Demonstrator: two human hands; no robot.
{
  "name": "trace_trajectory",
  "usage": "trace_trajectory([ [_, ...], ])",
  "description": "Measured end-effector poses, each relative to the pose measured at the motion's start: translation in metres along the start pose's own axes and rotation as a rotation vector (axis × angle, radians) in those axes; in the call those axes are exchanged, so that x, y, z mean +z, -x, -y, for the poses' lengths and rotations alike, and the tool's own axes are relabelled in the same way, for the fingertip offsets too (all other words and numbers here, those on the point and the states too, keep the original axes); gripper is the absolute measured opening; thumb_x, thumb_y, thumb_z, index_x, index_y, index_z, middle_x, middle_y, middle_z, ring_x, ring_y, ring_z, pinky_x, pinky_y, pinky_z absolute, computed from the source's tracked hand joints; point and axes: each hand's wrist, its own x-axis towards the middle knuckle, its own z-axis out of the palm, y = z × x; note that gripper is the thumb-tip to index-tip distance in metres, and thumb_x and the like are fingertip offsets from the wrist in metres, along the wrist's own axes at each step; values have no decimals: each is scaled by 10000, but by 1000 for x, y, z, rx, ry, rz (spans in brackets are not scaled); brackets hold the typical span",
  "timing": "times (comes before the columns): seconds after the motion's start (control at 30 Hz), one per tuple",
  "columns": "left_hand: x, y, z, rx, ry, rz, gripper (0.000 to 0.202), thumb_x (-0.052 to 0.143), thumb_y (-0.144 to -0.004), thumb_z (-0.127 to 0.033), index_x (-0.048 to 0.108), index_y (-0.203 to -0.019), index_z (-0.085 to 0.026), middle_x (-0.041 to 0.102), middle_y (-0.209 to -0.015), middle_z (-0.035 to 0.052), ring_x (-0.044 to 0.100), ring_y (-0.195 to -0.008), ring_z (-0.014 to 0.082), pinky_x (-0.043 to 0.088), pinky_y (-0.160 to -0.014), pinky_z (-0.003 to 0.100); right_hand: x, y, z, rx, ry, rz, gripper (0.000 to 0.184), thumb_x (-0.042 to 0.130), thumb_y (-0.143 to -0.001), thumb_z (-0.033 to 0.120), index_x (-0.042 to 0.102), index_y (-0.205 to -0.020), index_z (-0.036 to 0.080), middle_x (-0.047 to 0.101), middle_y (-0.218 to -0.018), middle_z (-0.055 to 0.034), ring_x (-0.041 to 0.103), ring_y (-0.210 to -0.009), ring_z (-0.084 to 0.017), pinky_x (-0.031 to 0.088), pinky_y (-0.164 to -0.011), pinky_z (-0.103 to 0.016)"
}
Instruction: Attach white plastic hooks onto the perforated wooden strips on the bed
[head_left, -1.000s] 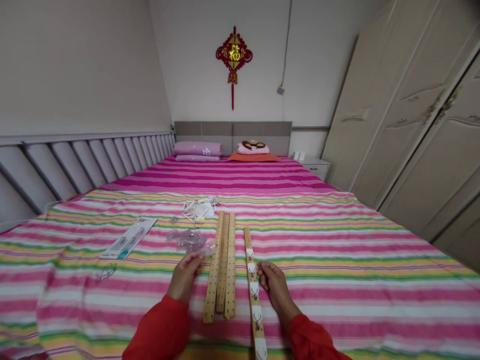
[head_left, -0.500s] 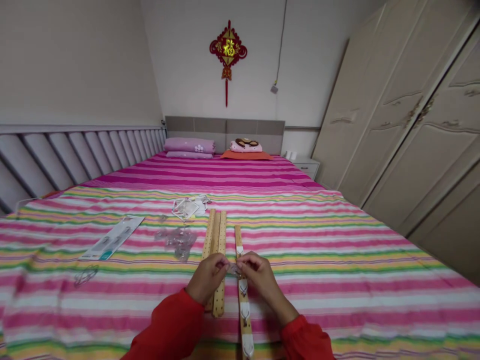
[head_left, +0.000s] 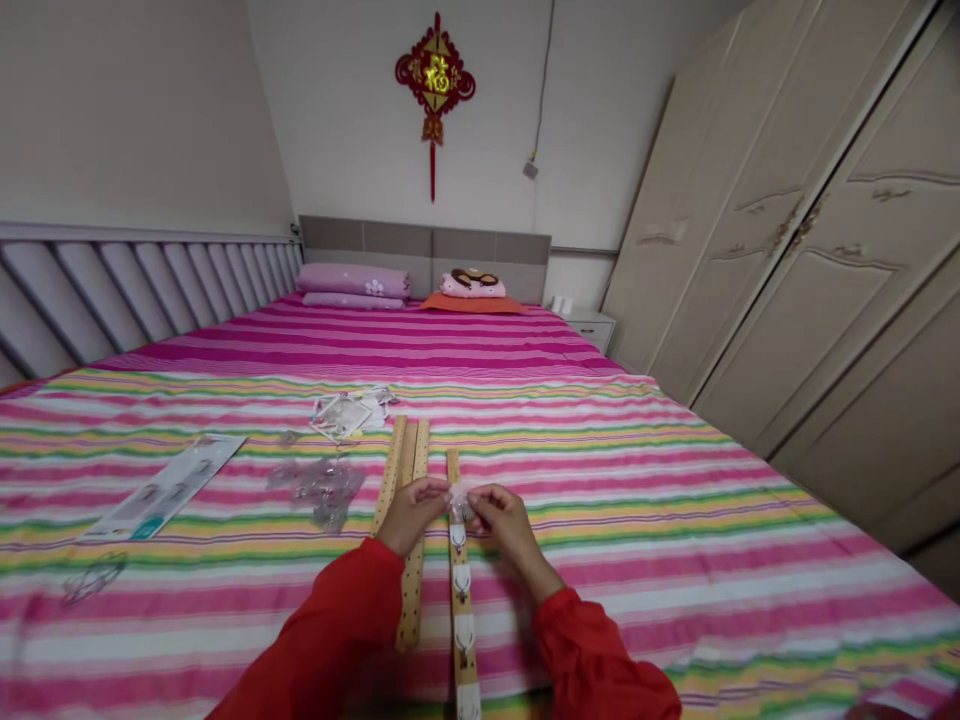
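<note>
While the left side of the bed was bounded by a pale slatted railing (head_left: 135, 290) and the far end by a headboard (head_left: 420, 250), a broad stretch of striped sheet (head_left: 712, 550) was spread to the right of the hands, with a wardrobe (head_left: 787, 260) set beyond its right edge. Less room was offered on the left, where the sheet was shared by loose clear bags (head_left: 330, 485), white packaging (head_left: 352, 413) at the far side, a blister card (head_left: 172, 490) and, nearer, a thin wire bundle (head_left: 95, 577).

A small clear plastic piece (head_left: 458, 500) was held between the two hands, above the far part of a wooden strip (head_left: 452, 465); whether the strip was touched by it could not be told. White-backed hooks (head_left: 464, 635) were lined along the strip, from just nearer than the fingers to the near edge of the view. Perforated wooden bars (head_left: 411, 600) were laid just to the left and were partly covered by the left hand (head_left: 411, 512).

The plastic piece was pinched from the left by the left thumb and forefinger, and from the right by the fingertips of the right hand (head_left: 504, 520). Both hands were angled inward, and both forearms, covered by red sleeves (head_left: 600, 650), were extended from the near edge.
</note>
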Motion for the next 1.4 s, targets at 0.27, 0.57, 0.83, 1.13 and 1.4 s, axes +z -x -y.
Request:
trace_trajectory([
  [0.27,1,-54,18,4,-42,-130,354,801,-447,-275,655,-733,-125,647,-606,14,599,-573,124,486,-615,258,5,-46,-14,44,-26,-107,239,748,-525,328,598,-596,156,589,-426,19,503,-381,-95,392,-397,-206],
  [0.57,5,-79,35,7,-252,-215,180,684,-555,-115,620,-722,-135,625,-590,-13,589,-575,120,471,-592,242,3,-72,-32,60,31,-185,196,713,-525,288,564,-566,167,506,-345,57,398,-300,-67,254,-312,-183],
  [0.83,9,-79,33,54,-510,-266,169,581,-597,-27,606,-708,-151,593,-596,-24,563,-594,120,437,-610,228,4,-82,-44,48,68,-210,172,696,-541,269,558,-558,168,486,-331,62,373,-293,-66,248,-318,-197],
  [1.13,11,-82,37,67,-676,-266,160,571,-636,-50,626,-746,-153,625,-632,-1,571,-619,130,428,-639,229,2,-88,-55,26,81,-220,170,674,-547,272,532,-552,179,477,-336,70,388,-306,-75,263,-334,-202],
  [1.4,9,-84,43,76,-728,-220,174,566,-678,-72,669,-775,-173,679,-708,12,607,-676,132,435,-651,216,0,-91,-61,40,111,-231,184,669,-546,292,516,-527,190,469,-329,72,386,-298,-77,250,-323,-204],
])
